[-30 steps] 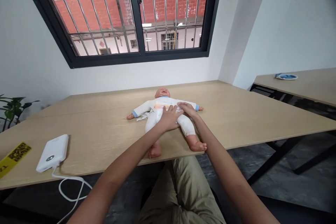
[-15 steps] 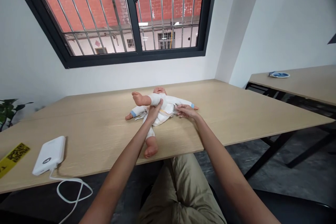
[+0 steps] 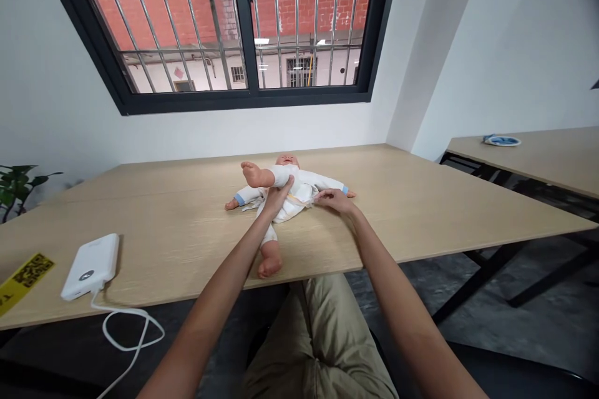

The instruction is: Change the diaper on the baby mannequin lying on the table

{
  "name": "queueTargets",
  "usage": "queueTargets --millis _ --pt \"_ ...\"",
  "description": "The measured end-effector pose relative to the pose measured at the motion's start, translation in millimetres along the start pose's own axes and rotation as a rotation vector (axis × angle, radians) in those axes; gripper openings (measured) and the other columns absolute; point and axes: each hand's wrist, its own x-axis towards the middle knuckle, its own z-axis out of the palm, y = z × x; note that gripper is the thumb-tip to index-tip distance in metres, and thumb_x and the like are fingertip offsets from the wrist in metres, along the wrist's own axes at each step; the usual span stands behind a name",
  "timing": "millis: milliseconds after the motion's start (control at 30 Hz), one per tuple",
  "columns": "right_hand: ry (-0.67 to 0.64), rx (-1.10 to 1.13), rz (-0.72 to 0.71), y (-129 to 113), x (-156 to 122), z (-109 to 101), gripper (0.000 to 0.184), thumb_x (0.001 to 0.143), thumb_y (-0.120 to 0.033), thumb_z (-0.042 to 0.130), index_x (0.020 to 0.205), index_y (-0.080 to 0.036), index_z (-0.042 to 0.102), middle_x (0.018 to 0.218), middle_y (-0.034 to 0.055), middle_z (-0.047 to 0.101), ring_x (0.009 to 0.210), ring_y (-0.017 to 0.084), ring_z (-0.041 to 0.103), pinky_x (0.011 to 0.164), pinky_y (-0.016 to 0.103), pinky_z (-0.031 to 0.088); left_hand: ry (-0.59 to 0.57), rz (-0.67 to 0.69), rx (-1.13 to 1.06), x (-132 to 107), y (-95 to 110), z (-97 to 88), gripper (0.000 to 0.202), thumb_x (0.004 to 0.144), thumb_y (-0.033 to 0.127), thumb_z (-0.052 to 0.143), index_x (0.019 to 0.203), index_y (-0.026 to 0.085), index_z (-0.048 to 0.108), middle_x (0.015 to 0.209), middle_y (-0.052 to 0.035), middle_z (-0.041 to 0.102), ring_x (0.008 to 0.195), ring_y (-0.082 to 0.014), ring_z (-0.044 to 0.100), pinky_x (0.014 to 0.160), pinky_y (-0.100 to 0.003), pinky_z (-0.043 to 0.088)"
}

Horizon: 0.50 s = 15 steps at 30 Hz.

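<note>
A baby doll [image 3: 283, 176] lies on its back on the table, head toward the window, in white clothes with blue cuffs. One bare-footed leg is lifted to the left; the other points toward me at the table edge. My left hand [image 3: 277, 198] is closed around the lifted leg near the doll's hip, thumb on top. A white diaper [image 3: 292, 209] with a yellowish strip sits around the doll's bottom. At its right edge, the fingers of my right hand [image 3: 336, 200] are pinched together on the diaper; the fingertips are small and partly hidden.
A white power bank [image 3: 91, 265] with a white cable [image 3: 133, 347] hanging over the edge lies at the table's left. Near it is a yellow label [image 3: 23, 280]. A plant [image 3: 21, 187] stands far left. A blue-and-white item [image 3: 501, 141] rests on another table [image 3: 556, 156].
My right fingers have lowered slightly and drawn together at the diaper's right edge. My left hand keeps its place on the leg. The camera view has shifted a little.
</note>
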Motion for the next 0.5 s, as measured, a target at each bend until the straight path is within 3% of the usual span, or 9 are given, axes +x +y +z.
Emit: queueTargets --millis 167,367,500 --pt "0.124 0.121 -0.047 8.2 7.1 -3.9 0.030 0.062 -0.041 0.075 0.076 -0.017 0.063 0.077 0.0037 0.067 0.073 0.016 0.059 0.073 0.030 0.047 -0.019 0.024 0.037 -1.4 1.7 0.3 0.050 0.090 0.048 0.058 0.129 0.017 0.056 0.140 -0.0095 0.057 0.136 -0.0226 0.046 0.117 -0.034 0.032" --pt "0.176 0.290 -0.077 13.6 12.3 -9.8 0.045 0.061 -0.051 0.079 0.084 -0.020 0.056 0.082 0.0033 0.067 0.077 0.017 0.062 0.079 0.032 0.051 -0.046 0.043 0.075 -4.4 1.0 0.5 0.051 0.091 0.046 0.058 0.131 0.016 0.054 0.138 -0.0112 0.058 0.132 -0.0229 0.050 0.116 -0.035 0.033" --pt "0.174 0.261 -0.184 3.3 8.9 -7.7 0.047 0.066 -0.058 0.076 0.087 -0.021 0.056 0.089 0.0048 0.067 0.084 0.019 0.062 0.080 0.034 0.051 -0.126 0.058 0.185 -8.6 0.6 2.5 0.047 0.090 0.045 0.059 0.129 0.019 0.056 0.136 -0.0118 0.057 0.130 -0.0252 0.050 0.114 -0.044 0.035"
